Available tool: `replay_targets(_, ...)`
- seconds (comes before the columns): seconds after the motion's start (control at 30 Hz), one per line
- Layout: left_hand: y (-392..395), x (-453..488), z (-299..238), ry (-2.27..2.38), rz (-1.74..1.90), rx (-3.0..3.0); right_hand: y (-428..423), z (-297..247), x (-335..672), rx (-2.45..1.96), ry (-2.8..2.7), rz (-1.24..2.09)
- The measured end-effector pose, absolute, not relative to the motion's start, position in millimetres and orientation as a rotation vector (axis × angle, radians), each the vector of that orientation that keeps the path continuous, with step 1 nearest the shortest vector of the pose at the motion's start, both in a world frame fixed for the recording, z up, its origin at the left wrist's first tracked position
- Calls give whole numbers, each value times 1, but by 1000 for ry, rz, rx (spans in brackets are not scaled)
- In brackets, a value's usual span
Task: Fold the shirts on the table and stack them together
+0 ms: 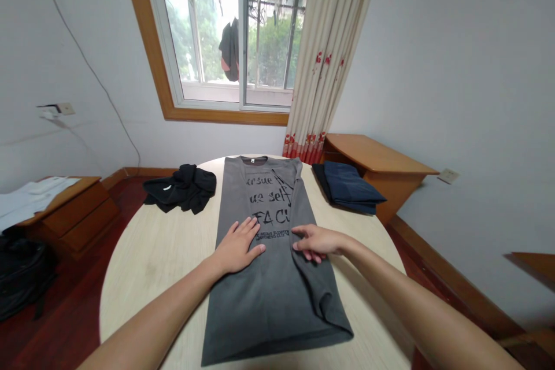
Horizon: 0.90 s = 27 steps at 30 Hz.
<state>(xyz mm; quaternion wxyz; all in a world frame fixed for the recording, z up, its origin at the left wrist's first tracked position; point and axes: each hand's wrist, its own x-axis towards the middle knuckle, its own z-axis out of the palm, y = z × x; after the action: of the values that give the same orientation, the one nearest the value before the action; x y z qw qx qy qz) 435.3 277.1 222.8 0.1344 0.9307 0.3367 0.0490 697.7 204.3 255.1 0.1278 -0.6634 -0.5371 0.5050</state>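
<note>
A dark grey T-shirt (269,300) with black lettering lies on the round table, its neckline at the far end and its right side folded inward. My left hand (237,247) rests flat on the middle of the shirt, fingers spread, just below the print. At the folded right edge is my right hand (318,241), its index finger and thumb apart and touching the cloth, the other fingers partly curled. I see no cloth pinched between them. Near the hem, the folded layer bunches into a loose crease at the right.
A crumpled black garment (186,188) lies on the pale round table (147,266) at the far left. Folded dark blue and black clothes (349,185) sit at the far right. Beyond stand a wooden desk (377,153), a curtain (325,63) and a window. A low cabinet (78,217) is at left.
</note>
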Motion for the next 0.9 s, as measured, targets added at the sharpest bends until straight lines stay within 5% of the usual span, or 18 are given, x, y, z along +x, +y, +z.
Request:
replay_targets(0.07, 277, 436, 225, 975, 122, 2694, 228, 263, 712, -1978, -1609, 1503)
replay_targets(0.23, 279, 435, 229, 961, 89, 2672, 317, 268, 766, -2257, -1332, 682)
replay_targets(0.33, 281, 434, 229, 946, 80, 2664, 367, 262, 799, -2304, -1260, 483)
replay_targets(0.9, 295, 432, 200, 889, 234, 2669, 478, 233, 832, -2192, -1333, 231)
